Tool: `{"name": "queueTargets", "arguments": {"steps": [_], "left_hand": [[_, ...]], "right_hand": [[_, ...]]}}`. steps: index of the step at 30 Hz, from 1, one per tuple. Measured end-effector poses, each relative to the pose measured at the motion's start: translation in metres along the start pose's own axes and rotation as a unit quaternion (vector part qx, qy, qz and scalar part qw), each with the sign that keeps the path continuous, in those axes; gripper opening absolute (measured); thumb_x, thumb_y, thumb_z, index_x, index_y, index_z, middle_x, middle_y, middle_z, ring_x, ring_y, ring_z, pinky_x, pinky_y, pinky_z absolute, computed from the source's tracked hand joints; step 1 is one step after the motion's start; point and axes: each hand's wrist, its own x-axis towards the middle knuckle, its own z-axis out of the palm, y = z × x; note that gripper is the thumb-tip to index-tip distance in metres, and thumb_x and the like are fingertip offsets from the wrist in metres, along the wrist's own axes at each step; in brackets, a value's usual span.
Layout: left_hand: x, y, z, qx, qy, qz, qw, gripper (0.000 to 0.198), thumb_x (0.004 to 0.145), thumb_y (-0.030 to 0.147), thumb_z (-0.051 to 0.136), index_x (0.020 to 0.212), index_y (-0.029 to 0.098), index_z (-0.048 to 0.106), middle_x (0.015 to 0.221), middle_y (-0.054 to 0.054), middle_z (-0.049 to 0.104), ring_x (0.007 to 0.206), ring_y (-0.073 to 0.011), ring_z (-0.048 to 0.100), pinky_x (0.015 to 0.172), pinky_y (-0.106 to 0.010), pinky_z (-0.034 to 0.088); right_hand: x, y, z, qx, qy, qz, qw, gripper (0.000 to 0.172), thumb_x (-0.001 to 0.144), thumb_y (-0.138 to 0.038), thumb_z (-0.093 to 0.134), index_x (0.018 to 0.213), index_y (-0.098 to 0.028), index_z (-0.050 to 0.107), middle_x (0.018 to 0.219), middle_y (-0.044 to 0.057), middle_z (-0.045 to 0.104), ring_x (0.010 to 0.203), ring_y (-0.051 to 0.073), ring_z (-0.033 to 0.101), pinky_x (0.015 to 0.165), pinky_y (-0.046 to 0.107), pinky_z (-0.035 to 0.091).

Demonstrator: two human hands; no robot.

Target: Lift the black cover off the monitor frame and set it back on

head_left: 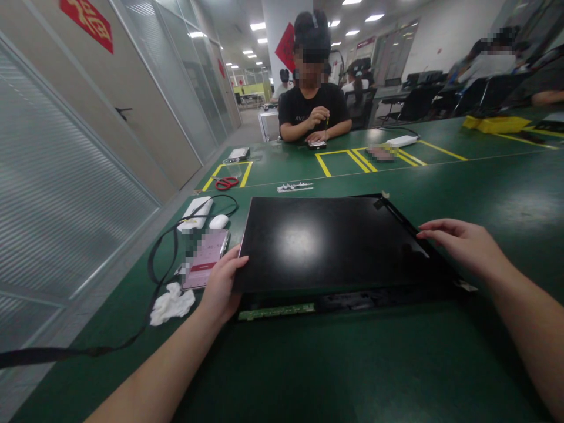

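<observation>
A glossy black screen panel (335, 241) lies slightly raised over a black frame (361, 299), whose near edge shows a green circuit strip (277, 311). My left hand (222, 285) grips the panel's left edge, thumb on top and fingers beneath. At the right side of the frame, my right hand (462, 241) has its thumb and fingertips brought together at the edge; whether they pinch the panel or the frame is too small to tell.
Left of the panel are a phone (205, 258), a crumpled tissue (171, 304), a white mouse-like object (219, 221), a white box (196, 212) and a black strap (152, 264). Beyond lie red scissors (227, 183) and white strips (295, 187). A person (312, 111) sits across the green table (352, 364).
</observation>
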Motion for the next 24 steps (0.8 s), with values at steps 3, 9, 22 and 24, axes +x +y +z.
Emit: {"name": "queueTargets", "arguments": {"steps": [3, 9, 22, 24], "left_hand": [[0.0, 0.001, -0.001, -0.01, -0.007, -0.002, 1.0, 0.055, 0.064, 0.018, 0.072, 0.119, 0.015, 0.068, 0.092, -0.005, 0.077, 0.082, -0.0255, 0.072, 0.071, -0.032, 0.057], [-0.003, 0.006, 0.003, -0.024, -0.017, -0.007, 1.0, 0.056, 0.064, 0.016, 0.068, 0.12, 0.016, 0.067, 0.091, -0.004, 0.076, 0.081, -0.0252, 0.072, 0.071, -0.032, 0.057], [-0.003, 0.005, 0.003, -0.01, 0.0, -0.006, 1.0, 0.058, 0.062, 0.017, 0.067, 0.12, 0.017, 0.066, 0.09, -0.003, 0.075, 0.079, -0.0247, 0.071, 0.068, -0.032, 0.056], [-0.003, 0.004, 0.003, -0.013, 0.002, -0.011, 1.0, 0.058, 0.062, 0.016, 0.067, 0.119, 0.017, 0.066, 0.091, -0.003, 0.075, 0.079, -0.0244, 0.071, 0.068, -0.032, 0.056]], "right_hand": [[0.005, 0.008, 0.001, -0.023, -0.005, -0.003, 1.0, 0.022, 0.068, -0.04, 0.066, 0.082, -0.026, 0.074, 0.085, 0.003, 0.075, 0.085, 0.023, 0.065, 0.075, 0.036, 0.047], [0.013, 0.018, 0.003, -0.078, -0.05, -0.016, 0.996, 0.026, 0.072, -0.037, 0.063, 0.092, -0.026, 0.077, 0.092, 0.004, 0.075, 0.086, 0.024, 0.065, 0.079, 0.037, 0.048], [0.02, 0.022, 0.005, -0.148, -0.083, -0.027, 0.985, 0.031, 0.075, -0.038, 0.065, 0.099, -0.025, 0.078, 0.088, 0.005, 0.076, 0.084, 0.026, 0.068, 0.076, 0.038, 0.05], [0.02, 0.02, 0.004, -0.156, -0.089, -0.021, 0.983, 0.03, 0.075, -0.036, 0.065, 0.099, -0.025, 0.079, 0.089, 0.006, 0.076, 0.085, 0.025, 0.068, 0.077, 0.037, 0.051]]}}
